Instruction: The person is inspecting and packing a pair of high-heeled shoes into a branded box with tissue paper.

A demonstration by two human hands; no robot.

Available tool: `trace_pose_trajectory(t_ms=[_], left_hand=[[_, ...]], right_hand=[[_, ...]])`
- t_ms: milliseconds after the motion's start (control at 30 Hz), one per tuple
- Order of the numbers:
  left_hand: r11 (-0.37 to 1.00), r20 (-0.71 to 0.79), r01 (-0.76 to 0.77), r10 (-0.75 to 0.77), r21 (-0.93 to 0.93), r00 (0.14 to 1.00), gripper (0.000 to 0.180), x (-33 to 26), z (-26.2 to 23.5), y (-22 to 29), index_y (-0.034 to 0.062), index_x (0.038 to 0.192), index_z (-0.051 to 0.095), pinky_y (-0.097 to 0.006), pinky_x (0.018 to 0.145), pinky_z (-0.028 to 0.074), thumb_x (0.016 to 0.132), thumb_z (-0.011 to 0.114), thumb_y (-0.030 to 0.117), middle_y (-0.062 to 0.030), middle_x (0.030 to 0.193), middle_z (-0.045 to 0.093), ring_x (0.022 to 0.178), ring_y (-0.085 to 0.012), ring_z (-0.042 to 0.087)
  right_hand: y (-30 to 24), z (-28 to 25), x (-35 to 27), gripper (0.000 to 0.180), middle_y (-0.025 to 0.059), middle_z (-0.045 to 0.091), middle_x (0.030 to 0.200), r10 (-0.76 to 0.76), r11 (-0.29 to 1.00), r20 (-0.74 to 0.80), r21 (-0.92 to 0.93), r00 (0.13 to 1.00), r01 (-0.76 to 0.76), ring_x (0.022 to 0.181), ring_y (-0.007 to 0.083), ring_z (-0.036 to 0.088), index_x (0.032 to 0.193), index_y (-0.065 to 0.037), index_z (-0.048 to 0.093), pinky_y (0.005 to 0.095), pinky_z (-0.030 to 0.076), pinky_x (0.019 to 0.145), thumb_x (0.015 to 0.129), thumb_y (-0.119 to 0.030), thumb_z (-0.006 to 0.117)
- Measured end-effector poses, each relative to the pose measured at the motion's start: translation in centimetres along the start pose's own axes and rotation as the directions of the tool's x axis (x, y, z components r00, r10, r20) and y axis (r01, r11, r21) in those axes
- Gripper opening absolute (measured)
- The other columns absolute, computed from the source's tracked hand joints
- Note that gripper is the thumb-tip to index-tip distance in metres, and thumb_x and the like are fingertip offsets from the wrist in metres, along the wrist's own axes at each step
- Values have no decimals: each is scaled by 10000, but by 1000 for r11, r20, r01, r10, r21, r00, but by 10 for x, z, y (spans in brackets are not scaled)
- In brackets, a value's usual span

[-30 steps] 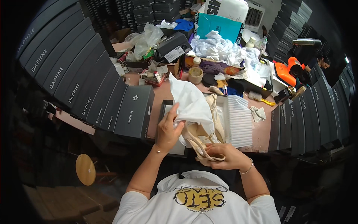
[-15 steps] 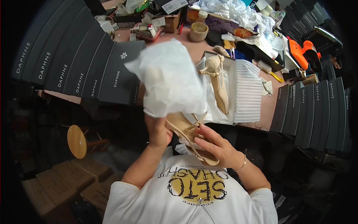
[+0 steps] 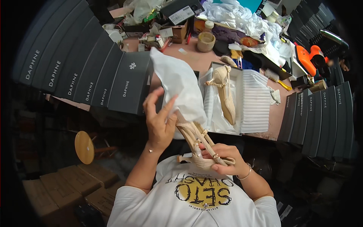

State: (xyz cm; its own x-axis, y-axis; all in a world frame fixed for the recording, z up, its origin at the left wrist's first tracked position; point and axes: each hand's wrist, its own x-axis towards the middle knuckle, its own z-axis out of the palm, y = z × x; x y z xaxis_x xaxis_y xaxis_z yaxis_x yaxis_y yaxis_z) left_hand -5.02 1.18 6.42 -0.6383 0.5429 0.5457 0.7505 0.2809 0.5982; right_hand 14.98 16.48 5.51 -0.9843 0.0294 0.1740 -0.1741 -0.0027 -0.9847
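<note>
We hold a tan strappy shoe [image 3: 196, 142] close to our chest, in front of our white shirt [image 3: 196, 196]. Our right hand [image 3: 223, 159] is closed around the back end of the shoe, with the fingers curled over its straps. Our left hand [image 3: 159, 121] is up beside it, on the left. Its fingers are spread, and they pinch the white tissue paper [image 3: 179, 85] against the front of the shoe. The paper covers the front end of the shoe and stands up tall above our hands.

Just past the paper, an open shoe box [image 3: 242, 100] lies on the bench [image 3: 193, 56]. It is lined with white paper. A second tan shoe [image 3: 225, 92] lies inside it, on the left side. This shoe is apart from our hands.

To the left of the box, a row of dark closed shoe boxes [image 3: 87, 72] leans like fallen dominoes. More dark boxes [image 3: 321, 113] stand on the right. At the far side of the bench we see a roll of tape [image 3: 206, 41], crumpled white bags [image 3: 242, 19] and an orange tool [image 3: 308, 58]. Low on the left there is a round wooden stool [image 3: 84, 146] and brown cardboard boxes [image 3: 72, 185] on the floor.
</note>
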Motion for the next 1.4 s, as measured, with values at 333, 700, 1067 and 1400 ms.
trace_pose_trajectory(t_ms=[333, 700, 1067, 1400], left_hand=[[994, -32, -27, 24, -110, 999, 340, -19, -23, 18, 77, 1100, 696, -287, 578, 455, 766, 689, 11, -64, 810, 534, 646, -181, 534], [911, -152, -342, 314, -230, 937, 363, -40, -18, 28, 60, 1045, 704, -315, 512, 427, 697, 656, -35, -45, 758, 467, 576, -200, 490], [957, -49, 110, -127, -270, 991, 148, -65, 28, -33, 43, 946, 681, -299, 559, 457, 815, 617, 17, -59, 720, 544, 600, -209, 538], [991, -129, 56, -71, -120, 989, 307, -39, 13, -17, -4, 1066, 635, -341, 762, 467, 823, 679, 177, -118, 926, 572, 858, -257, 569]], right_hand=[[-8, 36, 41, 488, 146, 580, 1181, 382, 630, -457, 765, 803, 135, 1072, 219, 589, 1265, 67, 461, 350, 491, 922, 875, -175, 625], [10, 46, 76, 431, 88, 565, 1233, 131, 542, -400, 795, 907, 272, 1090, 203, 568, 1270, 8, 487, 348, 433, 964, 867, -111, 583], [40, 21, 101, 323, 183, 633, 1041, 383, 717, 141, -669, 913, -198, 936, 382, 611, 1185, -13, 546, 420, 480, 796, 891, -148, 542], [97, -111, 76, 805, 172, 636, 770, -66, 606, -633, -640, 772, -472, 697, 305, 635, 1425, 46, 262, 389, 504, 669, 785, -161, 707]])
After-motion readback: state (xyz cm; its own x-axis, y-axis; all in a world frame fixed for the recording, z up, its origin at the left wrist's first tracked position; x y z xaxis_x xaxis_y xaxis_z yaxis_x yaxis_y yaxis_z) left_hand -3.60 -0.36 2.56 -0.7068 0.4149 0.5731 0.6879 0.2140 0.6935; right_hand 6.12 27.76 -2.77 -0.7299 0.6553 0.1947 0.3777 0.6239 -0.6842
